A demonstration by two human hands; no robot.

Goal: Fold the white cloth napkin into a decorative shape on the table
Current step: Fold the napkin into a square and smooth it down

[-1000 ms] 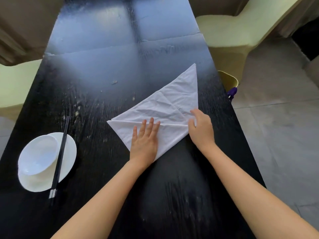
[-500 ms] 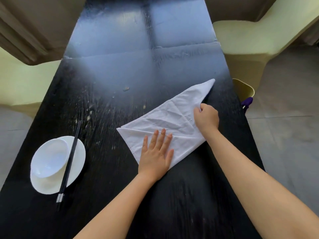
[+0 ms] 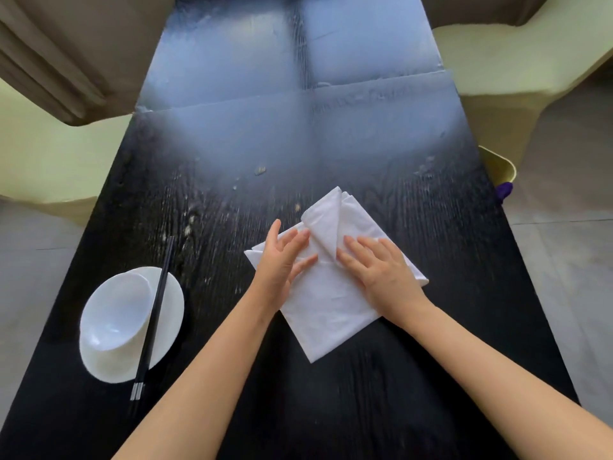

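Napkin lies on the black counter, right of centre and near the person, folded into a rough diamond whose nearest corner points toward the camera. A flap of it is doubled over down the middle, forming a raised, tapering fold that runs from the far tip toward the centre, between the two hands. The left hand rests on the napkin's left part with fingers spread and extended, its fingertips touching the left side of the fold; its grip is released, flat on the cloth rather than pinching it. The right hand lies palm down on the right part, fingers straight and pointing toward the fold, also released and pressing flat. Both bare forearms reach in from the bottom edge. Well to the left sits a white plate with a white bowl on it, tilted, and black chopsticks lying across the plate just right of the bowl, their pale ends nearest the camera. Pale green chairs stand on either side of the counter.
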